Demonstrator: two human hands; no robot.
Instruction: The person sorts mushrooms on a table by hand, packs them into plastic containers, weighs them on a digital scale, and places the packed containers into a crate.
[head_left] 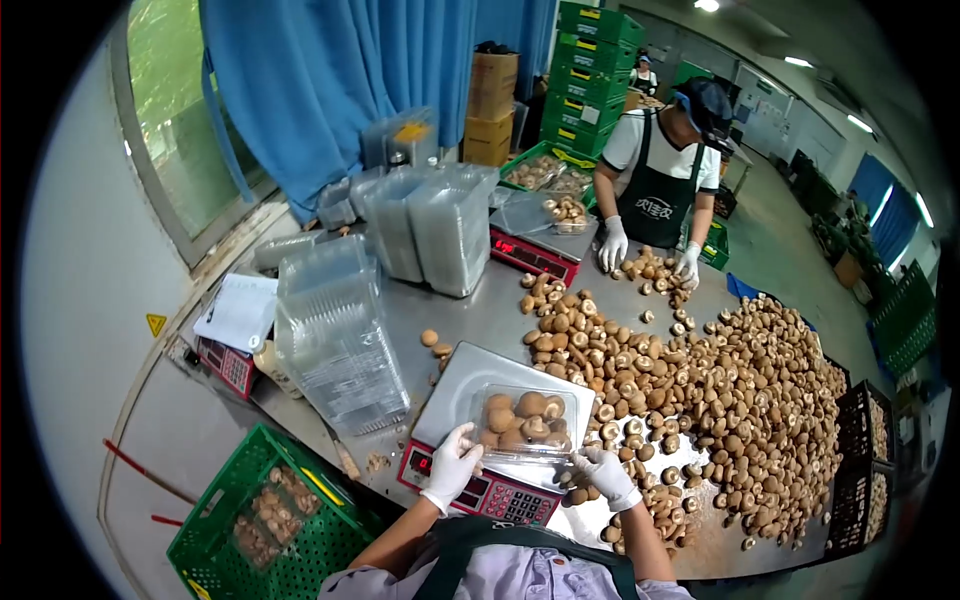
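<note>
A clear plastic container [526, 457] with brown mushrooms [522, 420] in it is over the steel plate of a weighing scale [470, 372]. My gloved left hand [455, 468] has its fingers closed at the container's near left edge. At the near right corner my gloved right hand [608, 478] pinches the rim. Whether the container rests fully on the plate I cannot tell. The scale's red keypad panel [515, 502] shows between my hands. Loose mushrooms [740, 400] are heaped on the steel table, right up beside my right hand.
Stacked clear containers [335, 340] and taller stacks [430, 230] stand left and behind. A green crate [240, 500] with packed mushrooms is at lower left. Across the table, a co-worker [655, 170] in gloves handles mushrooms beside another red scale [535, 255]. Black crates [852, 460] border the right side.
</note>
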